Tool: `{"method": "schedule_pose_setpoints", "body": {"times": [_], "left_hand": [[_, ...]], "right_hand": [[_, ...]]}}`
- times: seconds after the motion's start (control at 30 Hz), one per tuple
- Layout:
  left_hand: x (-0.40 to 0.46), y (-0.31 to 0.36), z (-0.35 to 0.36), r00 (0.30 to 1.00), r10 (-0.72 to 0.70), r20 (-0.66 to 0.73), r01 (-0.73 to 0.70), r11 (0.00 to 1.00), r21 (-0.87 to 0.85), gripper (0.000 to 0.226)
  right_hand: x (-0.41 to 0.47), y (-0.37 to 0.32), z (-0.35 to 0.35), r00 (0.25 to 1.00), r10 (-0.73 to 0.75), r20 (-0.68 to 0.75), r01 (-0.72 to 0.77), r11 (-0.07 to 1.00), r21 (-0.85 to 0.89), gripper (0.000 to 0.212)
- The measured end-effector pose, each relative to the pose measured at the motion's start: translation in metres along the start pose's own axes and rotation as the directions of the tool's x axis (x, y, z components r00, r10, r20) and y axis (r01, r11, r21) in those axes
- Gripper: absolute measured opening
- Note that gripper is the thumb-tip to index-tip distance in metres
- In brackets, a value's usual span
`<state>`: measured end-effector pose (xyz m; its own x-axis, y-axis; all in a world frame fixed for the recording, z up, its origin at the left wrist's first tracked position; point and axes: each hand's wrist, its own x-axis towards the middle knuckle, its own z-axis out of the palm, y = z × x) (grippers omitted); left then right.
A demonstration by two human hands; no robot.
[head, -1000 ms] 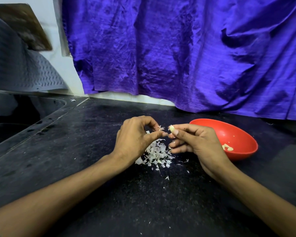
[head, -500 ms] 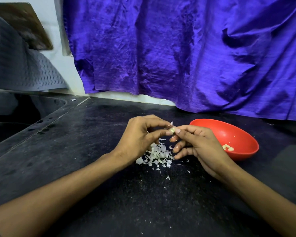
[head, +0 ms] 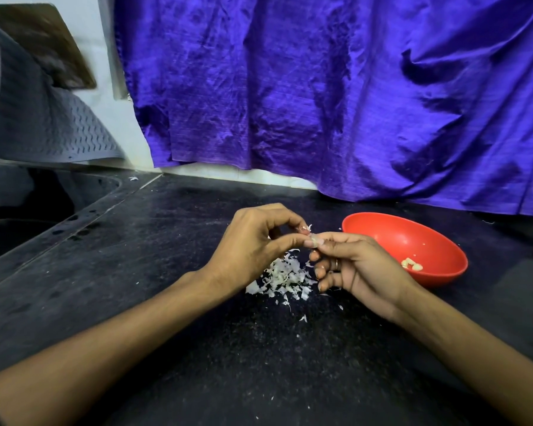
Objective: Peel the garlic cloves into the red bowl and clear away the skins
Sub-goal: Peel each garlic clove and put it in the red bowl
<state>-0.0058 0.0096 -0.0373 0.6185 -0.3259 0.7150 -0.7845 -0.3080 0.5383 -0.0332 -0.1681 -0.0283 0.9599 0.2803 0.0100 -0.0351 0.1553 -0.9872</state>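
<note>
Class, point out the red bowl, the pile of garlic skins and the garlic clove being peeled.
red bowl (head: 382,224): head view, far rim.
pile of garlic skins (head: 285,276): head view, middle.
garlic clove (head: 315,240): head view, exposed tip.

no readable text, labels or signs

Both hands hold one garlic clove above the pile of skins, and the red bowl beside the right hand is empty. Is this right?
Not quite: the head view shows the red bowl is not empty; a few peeled cloves lie in it. The rest holds: left hand and right hand pinch one garlic clove above the skins.
</note>
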Motion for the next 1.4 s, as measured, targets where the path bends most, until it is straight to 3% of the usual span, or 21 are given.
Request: {"method": "schedule_pose_setpoints", "body": {"times": [0.5,0.67,0.93,1.13,1.4], "left_hand": [[-0.0078,-0.005,0.0032,0.964,0.267,-0.004,-0.251,0.91,0.329,0.011],[-0.0087,-0.0042,0.004,0.946,0.324,0.023,-0.299,0.841,0.451,0.019],[-0.0087,-0.0044,0.0047,0.968,0.239,-0.077,-0.186,0.887,0.423,0.011],[-0.0057,-0.008,0.0057,0.989,-0.064,-0.136,0.081,0.99,0.118,0.019],[-0.0035,0.0006,0.0076,0.961,-0.253,-0.112,0.243,0.965,-0.101,0.009]], "right_hand": [[0.0008,0.0017,-0.0001,0.994,0.105,-0.025,-0.103,0.992,0.072,0.02],[0.0011,0.0007,0.0033,0.979,0.203,-0.005,-0.197,0.955,0.221,0.018],[0.0045,-0.0018,0.0064,0.978,0.204,-0.029,-0.17,0.878,0.447,0.017],[0.0024,-0.0004,0.0037,0.993,0.049,-0.106,-0.016,0.957,0.288,0.018],[-0.0017,0.0032,0.0049,0.98,-0.13,-0.153,0.143,0.987,0.073,0.023]]}}
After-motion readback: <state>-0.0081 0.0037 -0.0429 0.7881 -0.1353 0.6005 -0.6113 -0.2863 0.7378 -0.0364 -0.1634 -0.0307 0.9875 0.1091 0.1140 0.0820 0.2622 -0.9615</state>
